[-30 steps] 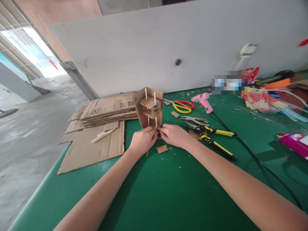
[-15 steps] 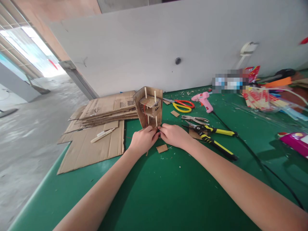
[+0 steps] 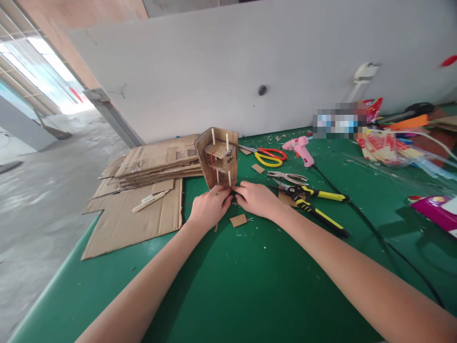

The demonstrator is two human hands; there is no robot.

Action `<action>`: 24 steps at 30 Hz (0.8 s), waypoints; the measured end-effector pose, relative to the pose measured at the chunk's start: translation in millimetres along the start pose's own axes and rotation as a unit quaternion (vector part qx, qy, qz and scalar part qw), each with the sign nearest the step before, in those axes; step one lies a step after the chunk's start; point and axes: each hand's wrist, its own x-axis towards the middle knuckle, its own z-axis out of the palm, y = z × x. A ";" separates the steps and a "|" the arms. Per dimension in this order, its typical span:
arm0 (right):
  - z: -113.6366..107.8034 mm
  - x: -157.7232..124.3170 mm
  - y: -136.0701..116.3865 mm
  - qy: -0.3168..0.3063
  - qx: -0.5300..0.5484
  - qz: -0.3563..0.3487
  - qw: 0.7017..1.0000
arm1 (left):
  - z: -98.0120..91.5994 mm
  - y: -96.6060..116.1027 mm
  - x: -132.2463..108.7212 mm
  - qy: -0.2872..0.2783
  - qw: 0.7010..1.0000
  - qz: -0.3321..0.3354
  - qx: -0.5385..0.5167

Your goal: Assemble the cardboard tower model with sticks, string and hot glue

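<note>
Viewpoint shifted slightly; brown cardboard model (image 3: 219,152) shows pale upright sticks (image 3: 227,142).

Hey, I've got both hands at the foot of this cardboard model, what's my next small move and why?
Perhaps ease the right hand back slightly while the left hand steadies the cardboard model: both hands crowd its near bottom edge, and the spot between them is hard to make out.
</note>
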 end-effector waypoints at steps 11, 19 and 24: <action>-0.6 2.0 -2.6 -0.004 -0.004 0.014 1.000 | -1.2 -4.1 0.3 -0.015 0.999 0.030 0.000; -0.9 1.8 -1.4 -0.008 0.012 0.016 1.000 | -1.5 -3.5 -0.1 -0.020 0.999 0.029 0.004; 1.8 1.1 2.6 -0.001 0.032 0.015 0.999 | -1.6 -2.3 0.3 -0.022 0.999 0.021 0.010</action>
